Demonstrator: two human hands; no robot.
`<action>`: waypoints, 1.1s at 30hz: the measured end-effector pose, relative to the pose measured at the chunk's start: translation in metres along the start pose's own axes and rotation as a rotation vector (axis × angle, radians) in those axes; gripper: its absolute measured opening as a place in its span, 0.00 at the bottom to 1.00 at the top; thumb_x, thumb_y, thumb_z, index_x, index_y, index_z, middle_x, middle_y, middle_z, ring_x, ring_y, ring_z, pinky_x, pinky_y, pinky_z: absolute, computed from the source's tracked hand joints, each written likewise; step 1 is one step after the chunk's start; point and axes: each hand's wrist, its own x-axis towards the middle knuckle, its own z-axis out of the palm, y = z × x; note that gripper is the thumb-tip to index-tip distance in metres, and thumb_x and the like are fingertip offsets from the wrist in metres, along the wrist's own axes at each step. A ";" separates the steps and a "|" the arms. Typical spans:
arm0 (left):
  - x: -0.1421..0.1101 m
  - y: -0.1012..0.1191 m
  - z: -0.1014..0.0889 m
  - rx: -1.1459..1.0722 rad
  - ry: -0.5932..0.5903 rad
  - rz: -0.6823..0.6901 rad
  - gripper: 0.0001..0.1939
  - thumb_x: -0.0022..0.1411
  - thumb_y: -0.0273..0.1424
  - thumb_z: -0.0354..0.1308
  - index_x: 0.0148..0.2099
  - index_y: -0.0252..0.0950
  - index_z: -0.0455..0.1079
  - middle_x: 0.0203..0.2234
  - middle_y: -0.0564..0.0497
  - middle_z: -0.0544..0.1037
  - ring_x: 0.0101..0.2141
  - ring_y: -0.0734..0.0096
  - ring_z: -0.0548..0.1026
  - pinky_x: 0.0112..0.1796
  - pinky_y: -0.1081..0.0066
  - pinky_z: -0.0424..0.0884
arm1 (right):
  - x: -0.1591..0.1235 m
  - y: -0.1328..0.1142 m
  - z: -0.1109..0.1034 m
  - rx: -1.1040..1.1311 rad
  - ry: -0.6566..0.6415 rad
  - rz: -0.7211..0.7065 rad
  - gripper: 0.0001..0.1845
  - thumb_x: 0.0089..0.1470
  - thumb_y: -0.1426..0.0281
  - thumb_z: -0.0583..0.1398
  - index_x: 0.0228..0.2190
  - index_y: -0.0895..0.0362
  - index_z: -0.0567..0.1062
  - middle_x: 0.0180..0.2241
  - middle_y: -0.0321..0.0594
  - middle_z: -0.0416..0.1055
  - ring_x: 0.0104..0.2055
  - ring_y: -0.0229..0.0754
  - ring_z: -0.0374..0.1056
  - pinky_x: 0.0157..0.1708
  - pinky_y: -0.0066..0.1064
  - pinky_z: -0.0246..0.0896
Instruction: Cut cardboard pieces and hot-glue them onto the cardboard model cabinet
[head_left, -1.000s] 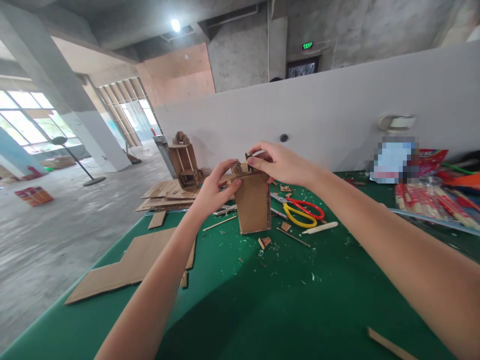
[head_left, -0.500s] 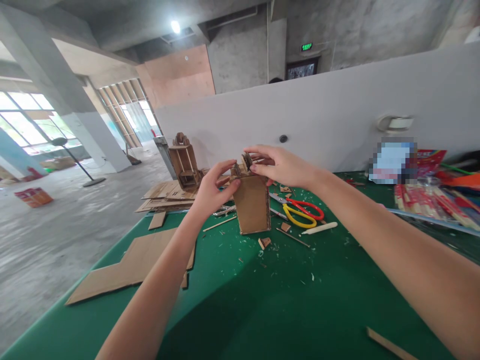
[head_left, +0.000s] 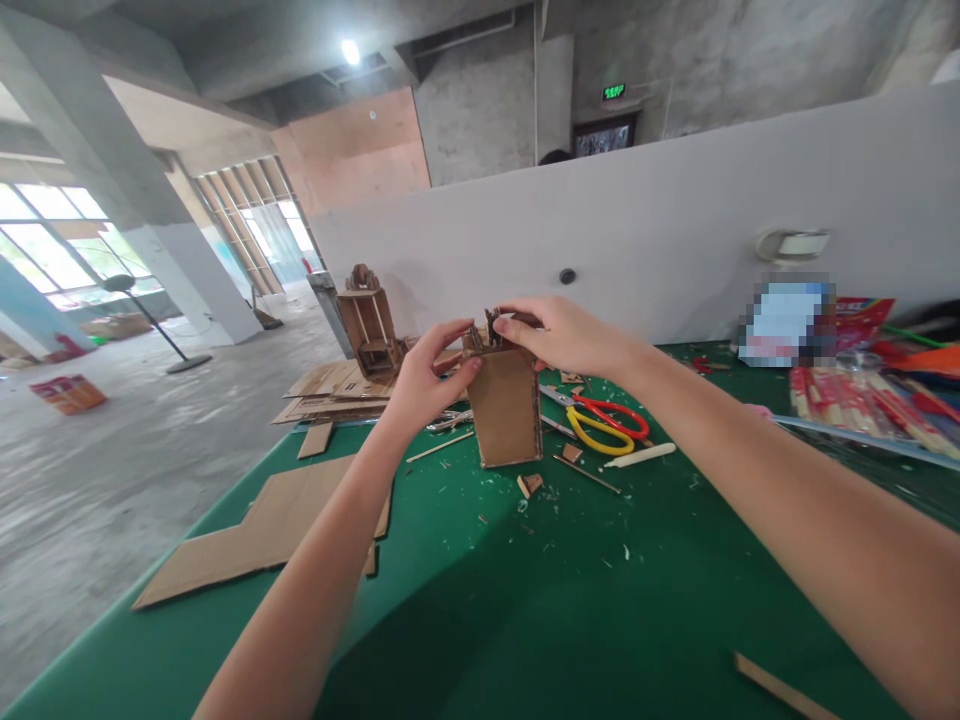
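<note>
A tall cardboard box (head_left: 508,410) stands upright on the green tabletop (head_left: 570,590), with small cardboard pieces (head_left: 491,325) sticking up from its top. My left hand (head_left: 435,370) is closed on the box's upper left edge, thumb on the front face. At the top right, my right hand (head_left: 551,328) pinches one of the upright cardboard pieces between thumb and fingers. Its other fingers reach behind the box and are partly hidden. Red-and-yellow-handled scissors (head_left: 604,425) lie just right of the box, and a small cardboard scrap (head_left: 529,485) lies in front.
A second cardboard structure (head_left: 371,330) stands at the back left by stacked cardboard sheets (head_left: 330,390). A large cut sheet (head_left: 255,525) lies at left. A white stick (head_left: 640,456) and a thin rod (head_left: 587,475) lie right. Packaged sticks (head_left: 862,405) sit far right before a white partition (head_left: 660,230).
My right hand's fingers have come down and closed around the upright cardboard piece, which now looks turned more edge-on. My left hand and the box have barely moved.
</note>
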 end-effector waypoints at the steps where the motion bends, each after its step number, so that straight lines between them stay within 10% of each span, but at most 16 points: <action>1: 0.000 0.000 0.000 0.004 -0.002 -0.002 0.21 0.58 0.30 0.59 0.54 0.41 0.65 0.52 0.46 0.71 0.54 0.60 0.68 0.48 0.61 0.73 | 0.000 0.000 0.000 0.032 -0.001 0.003 0.22 0.59 0.56 0.54 0.50 0.52 0.71 0.42 0.44 0.74 0.38 0.46 0.71 0.24 0.32 0.69; 14: -0.001 0.003 -0.002 0.194 -0.009 0.065 0.21 0.59 0.29 0.57 0.56 0.39 0.65 0.50 0.45 0.72 0.50 0.60 0.72 0.46 0.62 0.75 | -0.003 0.004 0.002 0.169 0.005 -0.041 0.26 0.53 0.71 0.58 0.54 0.52 0.64 0.53 0.46 0.66 0.51 0.50 0.66 0.23 0.29 0.73; 33: -0.001 0.006 -0.003 0.242 -0.018 0.076 0.22 0.58 0.28 0.56 0.56 0.42 0.64 0.52 0.46 0.70 0.52 0.59 0.70 0.44 0.64 0.76 | -0.002 0.000 0.001 0.146 0.006 -0.030 0.16 0.53 0.68 0.59 0.45 0.54 0.68 0.48 0.46 0.70 0.51 0.51 0.66 0.21 0.30 0.73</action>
